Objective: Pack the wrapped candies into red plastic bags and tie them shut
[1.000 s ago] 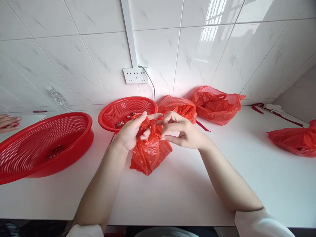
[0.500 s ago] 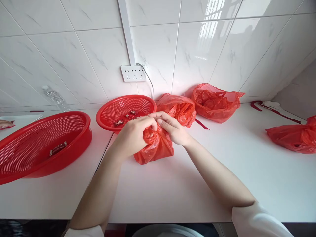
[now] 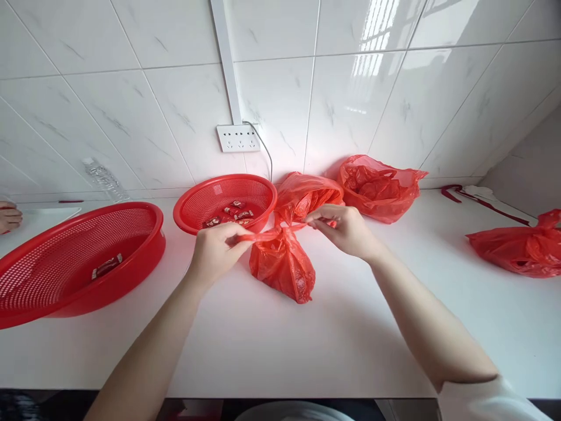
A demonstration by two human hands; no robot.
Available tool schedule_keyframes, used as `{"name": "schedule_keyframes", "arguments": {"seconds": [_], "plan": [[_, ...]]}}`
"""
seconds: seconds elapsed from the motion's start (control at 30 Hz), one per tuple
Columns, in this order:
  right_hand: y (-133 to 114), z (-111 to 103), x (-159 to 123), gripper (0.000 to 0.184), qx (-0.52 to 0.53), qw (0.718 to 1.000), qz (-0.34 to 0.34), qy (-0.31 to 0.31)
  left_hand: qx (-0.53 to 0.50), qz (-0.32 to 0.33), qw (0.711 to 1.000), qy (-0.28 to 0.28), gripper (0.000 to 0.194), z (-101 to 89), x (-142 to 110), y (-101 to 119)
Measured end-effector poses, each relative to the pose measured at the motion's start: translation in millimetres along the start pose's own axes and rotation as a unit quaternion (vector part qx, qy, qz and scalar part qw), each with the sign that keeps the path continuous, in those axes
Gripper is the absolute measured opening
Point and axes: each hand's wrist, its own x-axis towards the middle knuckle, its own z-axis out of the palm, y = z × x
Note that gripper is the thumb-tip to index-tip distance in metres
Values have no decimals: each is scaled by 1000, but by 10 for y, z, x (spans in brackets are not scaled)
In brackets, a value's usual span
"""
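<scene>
In front of me on the white table sits a filled red plastic bag, its neck gathered into a knot. My left hand pinches one twisted handle of it, stretched out to the left. The other handle is pinched by my right hand, pulled to the right. Both handles look taut, and the knot lies between my hands. What the bag holds is hidden. Just behind it stands a round red plastic basket with several small wrapped snacks inside.
A larger red basket with a wrapped snack stands at left. Red bags lie by the tiled wall, and a knotted bag at right. A clear bottle and another person's hand by a white tray are far left.
My hands were close together over the bag's bunched top. Now they have drawn apart, each pulling a handle sideways, and the knot shows between them. Another person's hand is clearer at far left.
</scene>
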Motion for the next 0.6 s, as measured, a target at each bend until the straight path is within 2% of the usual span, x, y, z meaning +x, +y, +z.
{"name": "schedule_keyframes", "arguments": {"seconds": [0.1, 0.17, 0.23, 0.3, 0.37, 0.43, 0.47, 0.57, 0.6], "plan": [[224, -183, -215, 20, -85, 995, 26, -40, 1, -112, 991, -76, 16, -129, -223, -218], [395, -248, -318, 21, -140, 985, 60, -79, 0, -170, 979, -111, 24, -119, -357, -375], [512, -254, -356, 21, -196, 966, 95, -137, -28, -223, 958, -176, 29, -40, -447, -493], [526, -193, -329, 20, -232, 953, 106, -160, -57, -247, 934, -252, 31, 49, -474, -544], [428, -49, -270, 22, -219, 964, 76, -128, -55, -230, 927, -290, 37, 90, -429, -530], [269, 179, -221, 35, -164, 981, 19, -105, -30, -199, 938, -283, 46, 67, -324, -472], [190, 315, -208, 45, -136, 984, -5, -116, -17, -187, 944, -272, 48, 39, -256, -436], [61, 699, -214, 77, -104, 972, -44, -205, 15, -152, 963, -221, 41, -49, -51, -343], [60, 774, -226, 82, -98, 967, -42, -233, 27, -135, 971, -195, 38, -66, 0, -327]]}}
